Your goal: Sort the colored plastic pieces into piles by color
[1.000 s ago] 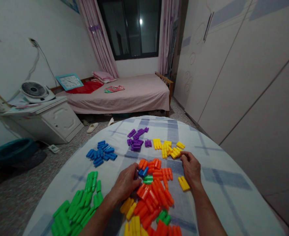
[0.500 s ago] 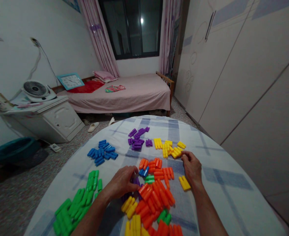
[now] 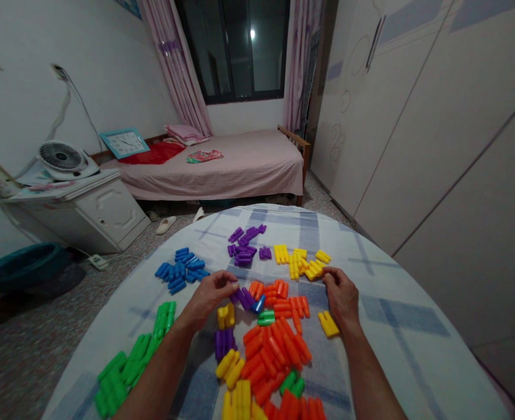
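My left hand [image 3: 209,296] pinches a purple plastic building block [image 3: 245,298] between thumb and fingers, close to a blue block [image 3: 258,304] and the orange blocks [image 3: 277,350]. Under and beside that hand lie yellow blocks [image 3: 226,315] and another purple block [image 3: 225,344]. At the yellow pile [image 3: 298,261], my right hand [image 3: 341,294] is closed, its fingertips on the end of a yellow block [image 3: 314,269]. A separate yellow block [image 3: 328,324] lies just left of the right wrist. Green blocks [image 3: 266,318] sit among the orange ones.
Blue blocks [image 3: 181,271] and green blocks [image 3: 139,356] are grouped on the left of the round table [image 3: 397,326]; purple blocks [image 3: 243,252] lie farther back. Beyond stand a bed [image 3: 240,163], a white cabinet [image 3: 104,216] with a fan [image 3: 62,158], and a wardrobe [image 3: 436,146].
My left hand has moved up and away from me with a purple block in its fingers, uncovering yellow and purple blocks beneath. The right hand has stayed almost still.
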Demonstrator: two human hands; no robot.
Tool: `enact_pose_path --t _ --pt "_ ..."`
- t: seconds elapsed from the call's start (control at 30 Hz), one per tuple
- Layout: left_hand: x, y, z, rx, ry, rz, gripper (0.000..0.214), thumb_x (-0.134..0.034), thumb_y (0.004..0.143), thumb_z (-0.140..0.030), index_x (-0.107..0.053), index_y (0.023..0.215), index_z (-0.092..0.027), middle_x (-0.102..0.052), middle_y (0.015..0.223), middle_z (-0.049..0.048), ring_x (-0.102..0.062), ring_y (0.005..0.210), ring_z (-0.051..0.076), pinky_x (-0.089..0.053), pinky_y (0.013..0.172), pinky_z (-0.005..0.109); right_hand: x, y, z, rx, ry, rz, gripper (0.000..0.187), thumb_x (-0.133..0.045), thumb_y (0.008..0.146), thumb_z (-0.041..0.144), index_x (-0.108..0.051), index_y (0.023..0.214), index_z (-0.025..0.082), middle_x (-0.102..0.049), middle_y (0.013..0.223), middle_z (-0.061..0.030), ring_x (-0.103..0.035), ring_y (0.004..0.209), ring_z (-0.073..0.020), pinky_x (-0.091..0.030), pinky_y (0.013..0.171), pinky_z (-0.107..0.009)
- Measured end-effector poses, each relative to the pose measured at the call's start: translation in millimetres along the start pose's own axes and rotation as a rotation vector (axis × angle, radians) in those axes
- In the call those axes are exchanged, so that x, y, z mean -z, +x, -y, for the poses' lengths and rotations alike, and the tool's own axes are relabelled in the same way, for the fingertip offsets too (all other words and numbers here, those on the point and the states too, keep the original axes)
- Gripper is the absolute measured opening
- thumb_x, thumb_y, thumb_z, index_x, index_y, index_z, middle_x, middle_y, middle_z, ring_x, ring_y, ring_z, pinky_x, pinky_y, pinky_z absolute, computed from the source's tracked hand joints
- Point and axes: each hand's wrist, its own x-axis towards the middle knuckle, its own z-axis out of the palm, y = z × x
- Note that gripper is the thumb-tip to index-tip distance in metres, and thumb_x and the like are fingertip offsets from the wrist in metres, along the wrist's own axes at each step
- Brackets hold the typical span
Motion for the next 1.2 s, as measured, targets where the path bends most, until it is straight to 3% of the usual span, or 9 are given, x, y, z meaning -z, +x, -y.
enact_pose_path --t 0.17,0.37,0.5,0.63,0.83,1.0,1.2 --pt "-2.7 16.6 5.6 0.028 -0.194 -0.114 0.034 -0.078 0.060 -0.036 -0.062 0.079 -0.013 -0.063 0.073 -0.0005 -0.059 0.065 0.010 -0.048 0.063 0.022 0.3 -0.5 1.0 -0.011 -0.004 -0.004 0.034 -0.045 0.073 0.038 -0.066 0.094 0.022 -0.070 0.091 -0.0054 -0.062 0.083 -0.0209 -0.043 0.077 -0.032" --pt "-12.0 61.0 -16.5 0.009 -0.469 -0.228 0.033 -0.079 0.056 -0.025 -0.061 0.081 -0.014 -0.065 0.074 0.0004 -0.062 0.068 0.010 -0.051 0.073 0.026 -0.3 0.2 -1.0 0.022 -0.006 -0.010 0.035 -0.045 0.073 0.038 -0.067 0.094 0.021 -0.070 0.090 -0.0061 -0.062 0.082 -0.0211 -0.044 0.076 -0.032" --pt "-10.1 74.7 -23.2 -0.055 -0.396 -0.268 0.039 -0.075 0.059 -0.025 -0.061 0.093 -0.015 -0.066 0.087 0.0039 -0.063 0.081 0.013 -0.049 0.080 0.028 -0.7 1.0 -2.0 0.012 -0.002 -0.008 0.035 -0.044 0.073 0.039 -0.067 0.094 0.021 -0.069 0.090 -0.0064 -0.062 0.081 -0.0217 -0.044 0.076 -0.033" --pt "6.6 46.6 -11.3 -0.078 0.017 -0.317 0.050 -0.071 0.062 -0.040 -0.062 0.104 -0.015 -0.065 0.102 0.0093 -0.062 0.089 0.019 -0.049 0.076 0.031 -0.7 1.1 -2.4 0.005 0.010 -0.003 0.035 -0.044 0.074 0.040 -0.066 0.094 0.020 -0.069 0.091 -0.0065 -0.062 0.082 -0.0219 -0.044 0.076 -0.033" --pt "35.8 -35.2 9.4 -0.039 0.590 -0.070 0.046 -0.060 0.072 -0.053 -0.064 0.099 -0.016 -0.066 0.083 0.0050 -0.061 0.074 0.019 -0.046 0.067 0.030 0.0 -0.3 -1.4 0.006 -0.010 -0.009 0.036 -0.044 0.073 0.039 -0.067 0.094 0.021 -0.069 0.090 -0.0068 -0.062 0.083 -0.0218 -0.043 0.076 -0.032" --pt "17.5 -73.1 20.1 0.050 0.655 -0.001 0.048 -0.057 0.075 -0.051 -0.059 0.108 -0.016 -0.063 0.080 0.0026 -0.058 0.069 0.017 -0.043 0.061 0.027 -0.9 1.0 -4.5 0.021 -0.017 -0.011 0.037 -0.044 0.074 0.040 -0.067 0.095 0.020 -0.069 0.090 -0.0068 -0.062 0.083 -0.0218 -0.043 0.077 -0.032" --pt "3.1 -76.9 23.7 0.029 0.557 -0.039 0.042 -0.055 0.076 -0.037 -0.056 0.113 -0.018 -0.063 0.083 0.0020 -0.058 0.069 0.015 -0.044 0.061 0.025 -0.9 1.5 -5.5 0.020 -0.013 -0.005 0.036 -0.044 0.074 0.039 -0.067 0.095 0.020 -0.069 0.092 -0.0071 -0.062 0.083 -0.0222 -0.044 0.076 -0.033"
